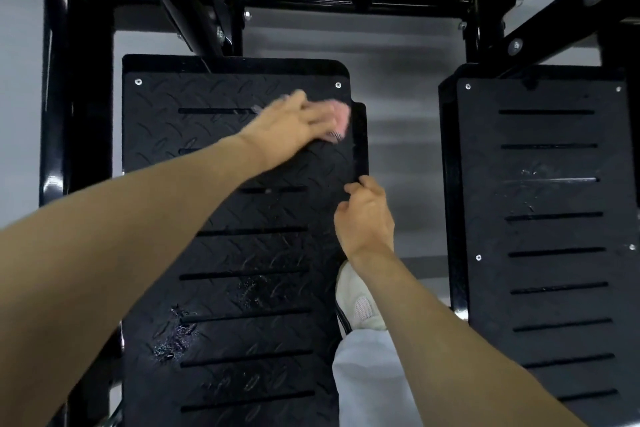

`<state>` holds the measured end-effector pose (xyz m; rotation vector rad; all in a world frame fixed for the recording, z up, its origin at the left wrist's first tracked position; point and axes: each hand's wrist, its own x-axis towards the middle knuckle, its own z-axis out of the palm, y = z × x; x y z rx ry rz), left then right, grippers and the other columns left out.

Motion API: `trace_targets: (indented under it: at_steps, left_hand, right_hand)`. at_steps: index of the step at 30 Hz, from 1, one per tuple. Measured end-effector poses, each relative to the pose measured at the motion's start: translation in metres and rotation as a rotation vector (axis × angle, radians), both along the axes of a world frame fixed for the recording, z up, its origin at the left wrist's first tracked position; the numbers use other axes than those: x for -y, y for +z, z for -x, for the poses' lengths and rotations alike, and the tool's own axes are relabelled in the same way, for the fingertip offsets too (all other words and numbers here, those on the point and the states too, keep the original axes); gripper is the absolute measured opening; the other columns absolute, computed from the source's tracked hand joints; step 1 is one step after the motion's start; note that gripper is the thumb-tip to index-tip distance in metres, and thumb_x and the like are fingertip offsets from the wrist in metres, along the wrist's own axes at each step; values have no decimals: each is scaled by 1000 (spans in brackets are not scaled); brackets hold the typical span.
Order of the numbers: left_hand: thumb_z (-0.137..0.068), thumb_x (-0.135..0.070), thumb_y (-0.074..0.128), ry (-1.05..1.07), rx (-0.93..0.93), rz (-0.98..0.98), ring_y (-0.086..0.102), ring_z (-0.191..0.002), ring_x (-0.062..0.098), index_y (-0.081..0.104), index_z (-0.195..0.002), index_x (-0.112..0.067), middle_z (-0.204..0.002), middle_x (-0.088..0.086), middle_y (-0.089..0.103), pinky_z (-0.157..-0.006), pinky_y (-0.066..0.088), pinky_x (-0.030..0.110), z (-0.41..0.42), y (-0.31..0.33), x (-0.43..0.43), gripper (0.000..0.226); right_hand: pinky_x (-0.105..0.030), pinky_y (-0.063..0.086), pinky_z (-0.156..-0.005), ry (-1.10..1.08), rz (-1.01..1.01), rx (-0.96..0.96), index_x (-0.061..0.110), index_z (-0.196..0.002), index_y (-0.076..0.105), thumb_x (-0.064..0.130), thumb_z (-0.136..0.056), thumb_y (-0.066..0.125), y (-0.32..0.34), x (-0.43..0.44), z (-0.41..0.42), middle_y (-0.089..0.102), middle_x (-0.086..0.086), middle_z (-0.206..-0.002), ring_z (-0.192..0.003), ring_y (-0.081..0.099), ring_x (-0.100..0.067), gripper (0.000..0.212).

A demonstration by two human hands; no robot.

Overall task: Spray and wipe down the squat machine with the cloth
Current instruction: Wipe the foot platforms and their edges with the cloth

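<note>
— Where could a hand get through?
— The gap (401, 135) between the left footplate (225, 253) and the right footplate (554, 236) is open floor up top; lower down my shoe (356, 302) and trouser leg (374, 385) fill it.
— And around the left plate?
— My right hand (363, 218) grips its inner edge, just below the raised lip (360, 142). My left forearm (173, 191) lies across its upper half. The frame upright (76, 97) runs close along the outer side, and the crossbar (311, 0) and a slanted strut (180, 3) crowd the far end.

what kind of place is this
Probably a gym: slotted black left foot plate and right foot plate on a bolted steel frame, the left hand wiping with a pink cloth.
</note>
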<state>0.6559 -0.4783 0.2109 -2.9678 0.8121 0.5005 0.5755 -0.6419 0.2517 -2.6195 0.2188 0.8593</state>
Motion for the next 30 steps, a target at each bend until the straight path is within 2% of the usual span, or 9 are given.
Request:
trace_targets:
  at_steps: [2,4,7,10,14,17,20,23,30]
  left_hand:
    - [-91,1,47,221,27,-3,36,-118,32,23,-150,-24,-158,-4,15,-99,40,40,3,1,-1,68]
    - [-87,4,49,242,23,-1,37,-113,32,24,-149,-20,-156,0,19,-94,42,39,22,-5,15,71]
    - [-89,-1,54,-181,93,4,43,-108,28,26,-146,-17,-151,3,25,-92,42,39,65,-12,38,66]
    - [-93,-2,47,-438,48,-89,37,-118,31,5,-152,-16,-159,6,3,-104,34,42,76,-8,22,73]
    - [-88,3,54,25,143,-41,43,-114,34,26,-149,-17,-155,6,24,-93,42,41,64,-10,-5,70]
    - [-91,3,50,337,20,-39,38,-114,34,19,-150,-14,-157,8,15,-94,39,39,83,-7,22,69]
    - [-95,-7,46,83,16,5,36,-122,35,5,-151,-11,-158,13,5,-100,37,43,110,-10,50,70]
    - [-96,-7,45,-162,37,-104,32,-127,36,-3,-152,-11,-159,13,-3,-103,35,44,118,-6,22,74]
    - [-91,0,47,536,18,-189,37,-115,31,7,-152,-13,-157,10,10,-98,39,38,122,7,-33,74]
  right_hand:
    - [-31,43,-96,-28,12,25,4,-130,53,2,-94,43,-1,4,5,36,-2,-145,-124,46,-21,38]
    - [-34,45,-96,-48,14,47,5,-137,46,0,-92,44,-2,5,7,38,-4,-143,-121,48,-23,45]
    - [-36,47,-95,-120,-25,48,7,-134,49,0,-90,44,-4,1,8,42,-4,-139,-118,50,-24,45]
    - [-38,49,-93,-186,-61,33,9,-125,56,3,-90,45,-5,-3,13,45,-2,-138,-109,56,-25,37]
    - [-35,28,-115,-114,-51,10,8,-145,35,-7,-85,41,-2,-4,20,30,-2,-154,-135,39,-22,62]
    - [-38,25,-117,-100,-70,-12,9,-151,22,-6,-85,42,-4,-7,22,25,-6,-156,-140,33,-20,71]
    - [-45,32,-112,-137,-84,-6,14,-153,7,0,-86,44,-5,-11,25,37,-11,-150,-135,39,-26,78]
    - [-39,17,-120,-62,-30,-29,11,-153,10,3,-93,41,-6,-14,27,12,-7,-160,-147,12,-20,68]
    - [-40,-2,-121,143,66,-50,12,-153,-1,7,-91,46,-6,-22,35,-9,-6,-161,-148,-10,-21,78]
